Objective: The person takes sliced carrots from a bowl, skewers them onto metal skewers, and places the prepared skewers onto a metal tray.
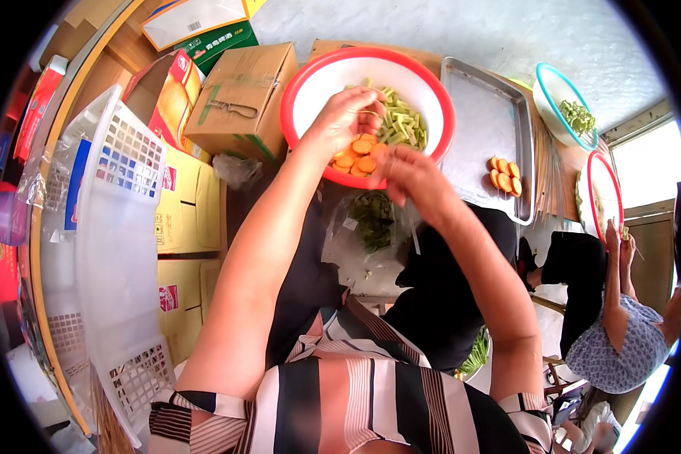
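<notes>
A white basin with a red rim (289, 113) stands in front of me, holding cut green vegetable pieces (402, 125) and orange carrot slices (348, 160). My left hand (344, 117) is above the basin, its fingers curled together; whatever they may pinch is too small to make out. Over the near right rim hangs my right hand (415, 180), blurred, its fingertips beside the carrot slices. I cannot tell whether it grips anything. To the right, a metal tray (480, 102) bears a small group of carrot slices (505, 176) in two rows.
Thin sticks (546, 166) lie beyond the tray, near a blue-rimmed basin (541, 94) of greens. Another person (620, 340) works at a red-rimmed basin (592, 181). Cardboard boxes (242, 94) and a white plastic crate (117, 242) stand left. A plastic bag of greens (372, 219) lies below.
</notes>
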Tool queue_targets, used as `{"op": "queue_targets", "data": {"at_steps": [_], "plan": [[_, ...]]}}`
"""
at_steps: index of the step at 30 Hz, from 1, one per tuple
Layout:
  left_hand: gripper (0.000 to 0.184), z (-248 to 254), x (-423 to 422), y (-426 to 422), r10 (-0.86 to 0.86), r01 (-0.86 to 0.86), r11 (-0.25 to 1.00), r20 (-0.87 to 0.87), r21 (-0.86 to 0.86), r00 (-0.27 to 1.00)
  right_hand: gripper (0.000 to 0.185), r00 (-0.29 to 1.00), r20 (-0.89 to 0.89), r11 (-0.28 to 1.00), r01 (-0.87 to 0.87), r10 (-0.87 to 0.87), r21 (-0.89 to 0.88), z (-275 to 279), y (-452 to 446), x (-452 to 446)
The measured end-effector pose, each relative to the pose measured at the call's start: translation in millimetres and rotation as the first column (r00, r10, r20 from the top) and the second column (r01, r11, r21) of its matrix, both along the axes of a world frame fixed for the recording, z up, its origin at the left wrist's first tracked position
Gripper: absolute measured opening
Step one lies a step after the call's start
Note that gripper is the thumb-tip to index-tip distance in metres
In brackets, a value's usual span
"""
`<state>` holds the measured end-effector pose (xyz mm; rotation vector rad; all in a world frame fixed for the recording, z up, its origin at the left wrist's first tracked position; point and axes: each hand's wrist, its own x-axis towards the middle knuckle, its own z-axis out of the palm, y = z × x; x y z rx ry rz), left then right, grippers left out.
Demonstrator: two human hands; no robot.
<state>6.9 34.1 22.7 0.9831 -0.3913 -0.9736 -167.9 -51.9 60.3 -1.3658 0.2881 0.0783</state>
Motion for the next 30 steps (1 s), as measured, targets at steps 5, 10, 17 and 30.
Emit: {"op": "queue_targets", "data": {"at_steps": [5,10,17,30], "plan": [[0.021,-5.0,2.9,-4.4,-0.006,-0.009,0.993,0.129,0.116,0.992,0.016,0.952,0.107,0.949,0.265,-0.285,0.17,-34.8,-38.6,26.8],[0.015,-29.6,15.1,-13.3,-0.177,-0.251,0.823,0.65,0.509,0.739,0.022,0.907,0.078,0.909,0.407,-0.414,0.092,-41.8,-57.7,18.1],[0.022,-58.0,17.7,-4.1,-0.681,-0.495,0.501,0.676,0.71,0.282,0.024,0.873,0.197,0.895,0.438,-0.446,0.085,-29.4,-56.1,8.8],[0.039,-65.5,35.2,-2.0,-0.585,-0.35,0.638,0.728,0.686,0.358,0.023,0.922,0.185,0.94,0.339,-0.339,0.036,-18.4,-54.3,-3.0]]}}
